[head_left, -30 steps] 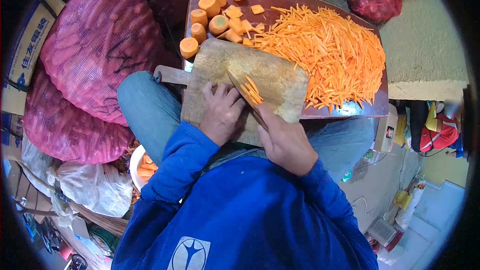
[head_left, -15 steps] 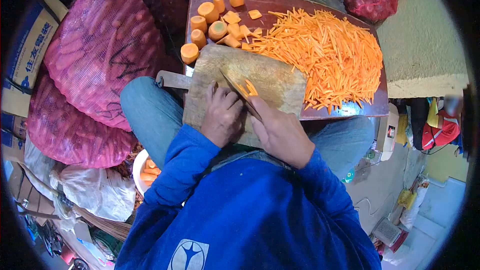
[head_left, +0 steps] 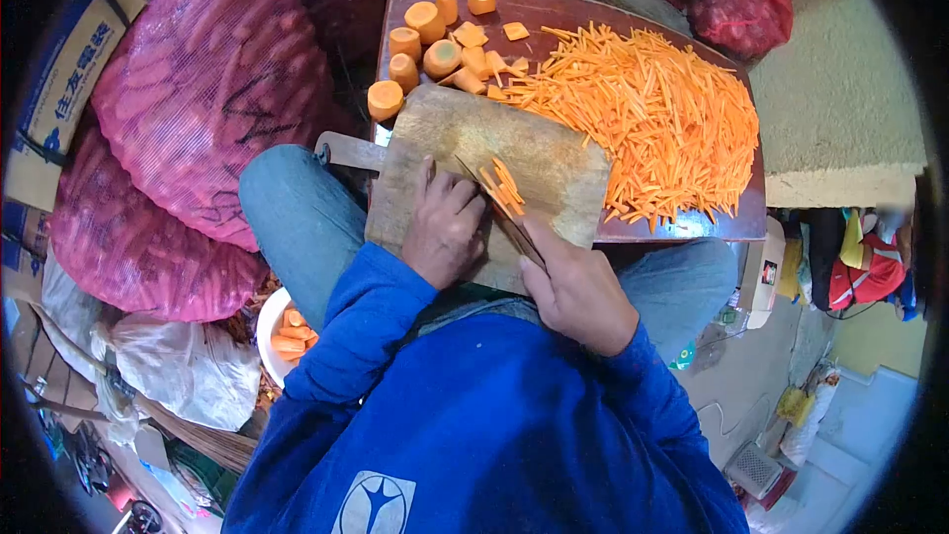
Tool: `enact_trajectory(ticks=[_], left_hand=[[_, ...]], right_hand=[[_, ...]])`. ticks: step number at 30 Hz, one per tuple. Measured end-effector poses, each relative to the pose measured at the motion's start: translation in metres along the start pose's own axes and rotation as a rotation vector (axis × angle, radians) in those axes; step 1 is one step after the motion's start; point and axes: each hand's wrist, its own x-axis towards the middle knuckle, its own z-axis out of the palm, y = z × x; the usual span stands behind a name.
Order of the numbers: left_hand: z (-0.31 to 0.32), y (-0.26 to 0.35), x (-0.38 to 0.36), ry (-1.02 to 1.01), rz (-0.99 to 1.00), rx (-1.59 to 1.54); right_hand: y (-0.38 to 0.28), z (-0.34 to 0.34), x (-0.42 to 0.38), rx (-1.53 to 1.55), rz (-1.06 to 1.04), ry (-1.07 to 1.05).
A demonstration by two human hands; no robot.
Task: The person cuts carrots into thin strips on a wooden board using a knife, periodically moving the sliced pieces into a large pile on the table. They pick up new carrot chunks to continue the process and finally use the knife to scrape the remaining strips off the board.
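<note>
A wooden cutting board (head_left: 539, 150) lies tilted across my lap and the edge of the low table. My right hand (head_left: 581, 295) grips the handle of a knife (head_left: 509, 225), its blade slanting up and left along the board. Beside the blade, on its right, lie several cut carrot strips (head_left: 504, 188). My left hand (head_left: 450, 229) presses down on the board just left of the blade, fingers curled; what is under them is hidden. A large heap of carrot strips (head_left: 662, 119) covers the table's right side. Peeled carrot chunks (head_left: 442, 58) stand at its far left.
Red mesh sacks of carrots (head_left: 217, 89) are piled at my left. A white bowl (head_left: 269, 321) with carrot pieces sits by my left leg. The dark red table (head_left: 554, 5) spans the front, with another red net bag (head_left: 741, 15) behind it.
My right hand and the knife have moved a little right and toward me. More of the cut strips show beside the blade. My left hand stays almost in place on the board.
</note>
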Motion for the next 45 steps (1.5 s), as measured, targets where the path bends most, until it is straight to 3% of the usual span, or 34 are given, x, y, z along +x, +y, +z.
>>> enact_trajectory(ticks=[8,11,18,21,23,26,28,29,31,34,41,45], left_hand=[[0.002,-0.004,-0.001,0.024,0.040,-0.006],[-0.003,-0.003,-0.001,-0.016,0.039,-0.003],[0.001,-0.006,0.002,0.051,0.040,-0.007],[-0.004,-0.005,0.002,0.164,-0.002,-0.091],[-0.014,-0.002,0.009,0.260,-0.215,-0.213],[-0.019,-0.008,0.012,0.311,-0.301,-0.255],[-0.019,-0.007,0.015,0.322,-0.290,-0.255],[-0.018,-0.007,0.015,0.300,-0.241,-0.216],[-0.012,-0.009,0.013,0.280,-0.191,-0.178],[-0.004,-0.013,0.013,0.248,-0.102,-0.122],[-0.004,-0.010,0.011,0.165,-0.090,-0.062],[0.000,-0.012,0.007,0.158,-0.093,-0.075]], right_hand=[[0.002,0.005,0.017,-0.066,-0.081,0.070],[0.000,0.005,0.006,-0.019,0.047,-0.034],[0.012,0.005,0.018,0.069,0.002,0.114],[0.007,-0.010,0.004,0.181,0.088,0.105],[0.009,-0.009,-0.003,0.210,0.129,0.087],[0.016,-0.002,-0.010,0.129,-0.046,0.074],[0.014,-0.008,-0.009,0.150,0.151,-0.062],[0.023,-0.008,-0.009,0.150,0.151,-0.055],[0.050,-0.011,-0.006,0.082,-0.091,0.209],[0.070,-0.041,0.000,-0.009,0.076,0.220],[0.128,-0.087,0.030,-0.119,0.006,0.341],[0.125,-0.096,0.037,-0.180,0.026,0.353]])
